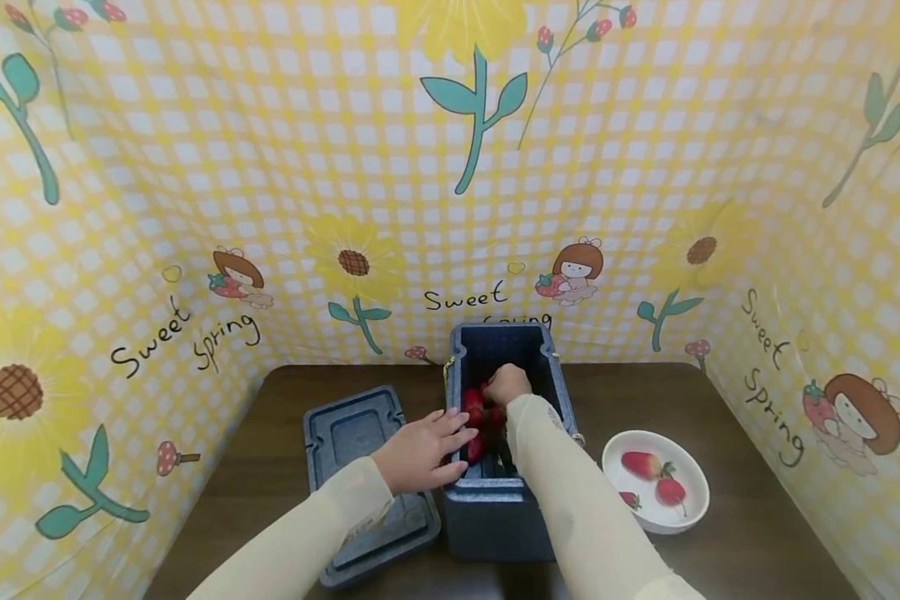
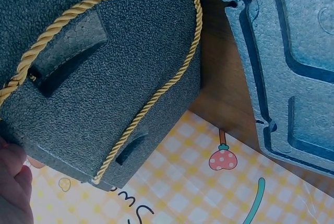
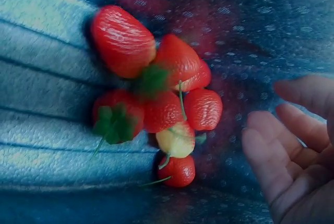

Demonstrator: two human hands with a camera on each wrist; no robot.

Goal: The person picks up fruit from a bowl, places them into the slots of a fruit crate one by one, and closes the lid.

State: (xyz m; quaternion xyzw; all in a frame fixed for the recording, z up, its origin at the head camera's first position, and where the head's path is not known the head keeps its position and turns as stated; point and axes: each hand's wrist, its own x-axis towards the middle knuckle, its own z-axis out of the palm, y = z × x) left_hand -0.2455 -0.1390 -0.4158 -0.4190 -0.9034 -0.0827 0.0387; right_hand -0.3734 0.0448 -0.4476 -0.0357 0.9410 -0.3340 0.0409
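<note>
A yellow-and-white checked cloth point(image 1: 360, 150) hung along the left, back and right sides of a dark brown table point(image 1: 228, 500). At the left of the table lay a grey lid point(image 1: 356, 429), set obliquely just beside the box and partly covered by the left forearm in its cream sleeve point(image 1: 330, 517). The left hand point(image 1: 423, 454) came next, its fingers extended and slightly spread, resting on the near left rim of the grey box point(image 1: 495, 525); it pinched nothing. The left wrist view showed a gold twisted cord point(image 2: 156, 96) across the box's outer side. Within the box, towards its left wall in the head view, lay the red fruits point(image 1: 473, 404), clustered on a ribbed floor; the right wrist view showed a yellow fruit point(image 3: 177, 143) touching them and green leaves on some. The right hand point(image 1: 508, 385) was lowered into the box beside this cluster, its fingers loosely bent, with a gap between thumb and fingers and nothing pinched between them. At the right, apart from the box, stood a white bowl point(image 1: 692, 469) containing a strawberry point(image 1: 640, 463), a round red fruit point(image 1: 670, 492) and a third fruit point(image 1: 630, 500) partly hidden by the right forearm.
</note>
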